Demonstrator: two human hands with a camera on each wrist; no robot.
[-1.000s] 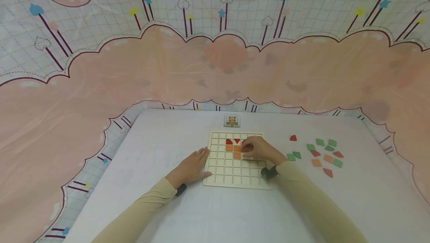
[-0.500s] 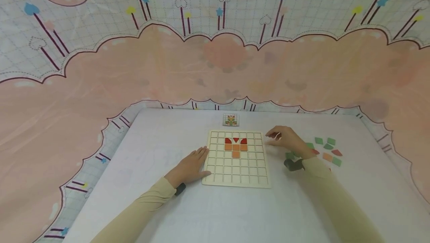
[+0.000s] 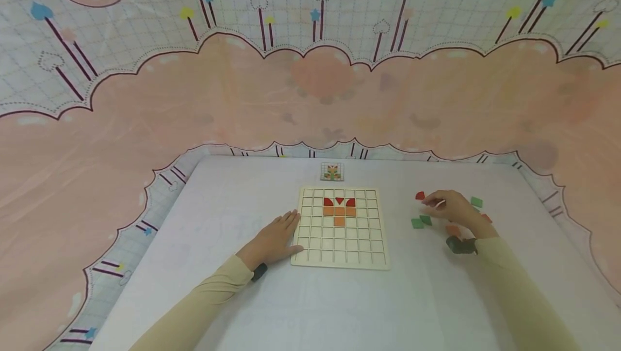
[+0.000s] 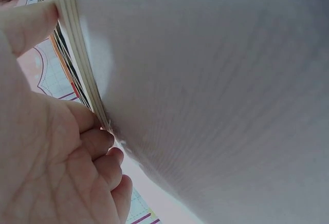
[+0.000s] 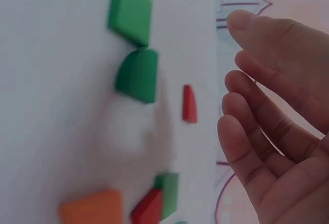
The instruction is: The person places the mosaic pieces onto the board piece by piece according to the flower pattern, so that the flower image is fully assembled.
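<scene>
My left hand (image 3: pixel 274 239) rests along the left side of a pale wooden grid board (image 3: pixel 315 244), thumb and fingertips at its edge (image 4: pixel 82 64). Set in the board are red pieces, among them a red triangle (image 3: pixel 339 200), above orange squares (image 3: pixel 339 221) in a T shape. To the right, my right hand (image 3: pixel 451 208) hovers over loose pieces, thumb and fingers apart with nothing between them. Its fingertips are close to a red quarter-round piece (image 3: pixel 420 195). Below it lie a green square (image 5: pixel 131 13) and a green quarter-round piece (image 5: pixel 139 75).
Behind the board lies a small pattern card (image 3: pixel 332 172). More loose pieces, including an orange one (image 3: pixel 453 231) and a green one (image 3: pixel 476 201), lie around and partly under the right hand. A patterned cloth (image 3: pixel 223 97) hangs behind the white table (image 3: pixel 233 178).
My right hand has left the board and moved right to the loose pieces. The red piece and orange square it covered on the board now show. My left hand has stayed at the board's edge.
</scene>
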